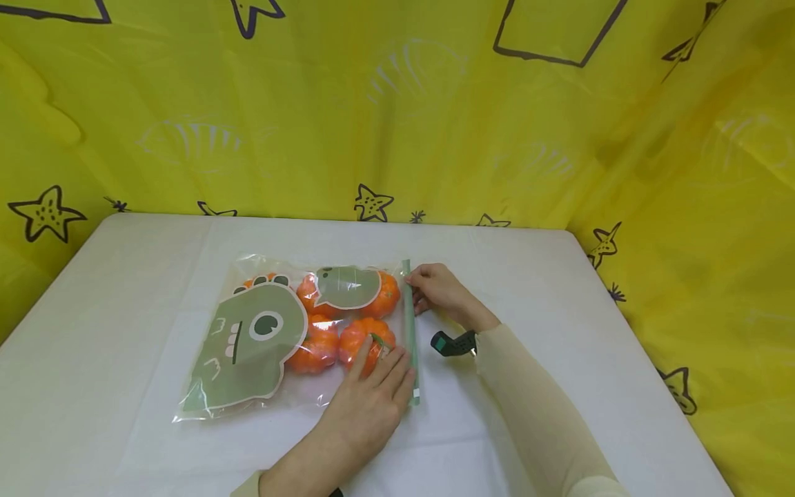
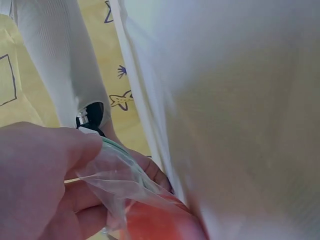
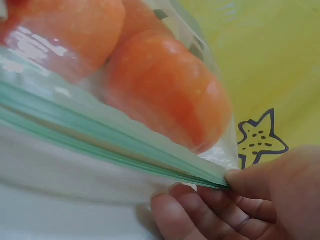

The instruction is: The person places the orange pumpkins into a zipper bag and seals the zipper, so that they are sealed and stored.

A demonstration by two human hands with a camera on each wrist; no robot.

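Observation:
A clear zip bag (image 1: 329, 390) with a green monster print lies flat on the table. Inside it are several orange pumpkins (image 1: 313, 348). At the far end of its green zip strip (image 1: 410, 324), my right hand (image 1: 444, 293) pinches the corner between thumb and fingers. Seen from the right wrist, the strip's edges (image 3: 100, 145) stand slightly apart toward the middle. My left hand (image 1: 373, 404) reaches over the near side of the bag, beside a pumpkin. In the left wrist view, clear plastic (image 2: 112, 175) lies between its thumb and fingers.
A white cloth covers the table (image 1: 528, 262). Yellow fabric (image 1: 310, 138) with drawn stars hangs behind it and along the right side. A dark wrist device (image 1: 456, 343) sits by the right sleeve (image 1: 534, 407).

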